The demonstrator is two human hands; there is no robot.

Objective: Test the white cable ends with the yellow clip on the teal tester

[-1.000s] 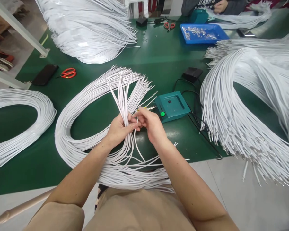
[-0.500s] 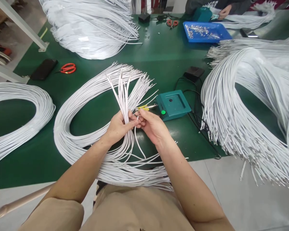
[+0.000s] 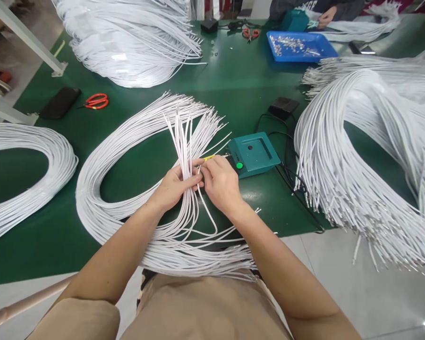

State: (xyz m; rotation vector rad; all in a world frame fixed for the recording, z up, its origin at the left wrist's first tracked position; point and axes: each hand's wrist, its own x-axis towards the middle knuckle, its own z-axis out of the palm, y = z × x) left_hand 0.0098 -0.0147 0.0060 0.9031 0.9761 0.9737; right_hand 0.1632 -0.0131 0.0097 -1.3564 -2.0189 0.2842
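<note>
My left hand (image 3: 177,185) is closed around an upright bundle of white cables (image 3: 182,141), its thumb lying across them. One single white cable (image 3: 206,204) hangs in a loop apart from the bundle, its tip near the fingertips of both hands. My right hand (image 3: 222,180) is closed, knuckles up, with its fingers pinched beside that tip; what they grip is hidden. Behind the right hand, a thin yellow tool (image 3: 212,157) with a metal end points to a teal box (image 3: 254,153) with a green button. The bundle rises from a large coil of white cables (image 3: 92,189) lying on the table.
Other white cable coils lie at left (image 3: 62,160), top (image 3: 127,47) and right (image 3: 340,108). Red-handled scissors (image 3: 97,100) sit by a black wallet-like object (image 3: 61,103). A blue tray (image 3: 302,56) holds small metal parts. Across the table shows another person's hand (image 3: 327,17).
My right hand has turned over from palm side up to knuckles up and closed in by the cable tip, now covering more of the yellow tool. My left hand keeps its hold.
</note>
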